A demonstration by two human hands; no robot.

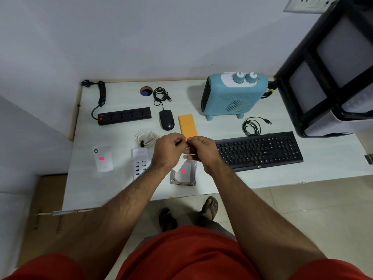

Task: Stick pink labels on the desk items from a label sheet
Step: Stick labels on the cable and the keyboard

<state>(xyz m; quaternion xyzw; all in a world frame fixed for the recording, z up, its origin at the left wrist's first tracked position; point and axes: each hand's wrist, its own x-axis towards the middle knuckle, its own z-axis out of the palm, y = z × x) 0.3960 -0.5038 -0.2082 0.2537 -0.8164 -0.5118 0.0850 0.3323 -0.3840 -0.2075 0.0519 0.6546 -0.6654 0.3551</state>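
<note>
A pink label (pixel 185 139) is being peeled, pinched between both hands (left hand (pixel 168 151), right hand (pixel 202 151)); an unlabelled item must be chosen next.

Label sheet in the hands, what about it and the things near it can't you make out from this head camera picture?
- Label sheet: mostly covered by the left hand and right hand; labels left uncountable.
- Pink label at the fingertips: too small to tell which hand pinches it.
- Hard drive: top hidden under the hands.
- White USB hub: right side covered by the left forearm.
</note>
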